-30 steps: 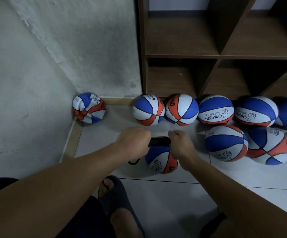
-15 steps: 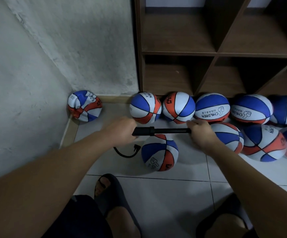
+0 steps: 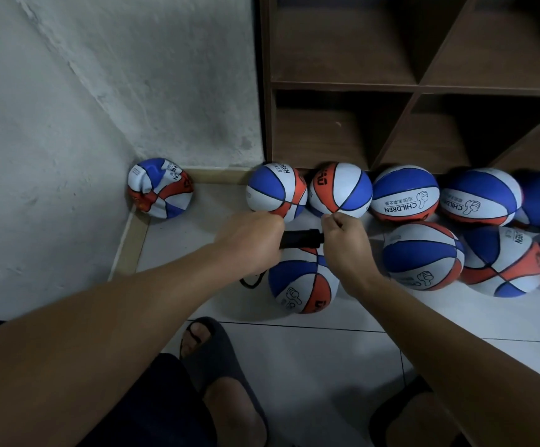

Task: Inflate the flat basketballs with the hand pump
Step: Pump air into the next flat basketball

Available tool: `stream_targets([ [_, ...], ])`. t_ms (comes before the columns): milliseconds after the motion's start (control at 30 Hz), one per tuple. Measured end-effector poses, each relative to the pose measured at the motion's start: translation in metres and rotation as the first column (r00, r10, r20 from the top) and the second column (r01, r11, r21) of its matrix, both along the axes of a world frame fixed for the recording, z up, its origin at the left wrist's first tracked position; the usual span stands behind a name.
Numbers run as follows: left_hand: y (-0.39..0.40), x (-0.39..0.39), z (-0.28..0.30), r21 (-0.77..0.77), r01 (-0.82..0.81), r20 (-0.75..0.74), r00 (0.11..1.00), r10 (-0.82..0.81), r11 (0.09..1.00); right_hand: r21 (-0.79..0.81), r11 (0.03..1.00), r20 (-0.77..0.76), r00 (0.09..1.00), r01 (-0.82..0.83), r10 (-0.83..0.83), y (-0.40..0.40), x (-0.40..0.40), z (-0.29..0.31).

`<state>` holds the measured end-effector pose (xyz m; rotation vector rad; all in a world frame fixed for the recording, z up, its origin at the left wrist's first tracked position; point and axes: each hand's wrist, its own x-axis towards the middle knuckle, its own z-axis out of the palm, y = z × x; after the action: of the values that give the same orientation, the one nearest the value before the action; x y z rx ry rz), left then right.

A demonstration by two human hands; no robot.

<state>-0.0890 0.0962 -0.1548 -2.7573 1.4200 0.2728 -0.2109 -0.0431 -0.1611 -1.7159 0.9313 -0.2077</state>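
Pump (image 3: pixel 301 239) betw. both fists, L hand (image 3: pixel 251 241) & R hand (image 3: pixel 346 241) gripping its ends, just above ball (image 3: pixel 302 282).

Black hand pump (image 3: pixel 301 239), held level above one basketball (image 3: pixel 302 282) on the tiled floor (image 3: pixel 310 366): left hand (image 3: pixel 251 241) grips one end, right hand (image 3: pixel 346 240) the other. Crumpled flat basketball (image 3: pixel 160 188) in the wall corner; round balls (image 3: pixel 406 193) line the wooden shelf (image 3: pixel 343 87) foot.
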Motion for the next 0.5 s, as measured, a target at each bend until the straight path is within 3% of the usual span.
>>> stream_targets([
  [267,0.003,0.001,-0.008,0.023,0.011,-0.033,0.999,-0.01,1.0,0.005,1.0,0.021,0.999,-0.029,0.029,0.005,-0.002,-0.01],
  [500,0.007,0.014,0.005,0.027,-0.003,-0.081,0.997,0.005,1.0,-0.056,0.998,-0.095,0.995,-0.041,0.036,-0.014,-0.003,-0.003],
])
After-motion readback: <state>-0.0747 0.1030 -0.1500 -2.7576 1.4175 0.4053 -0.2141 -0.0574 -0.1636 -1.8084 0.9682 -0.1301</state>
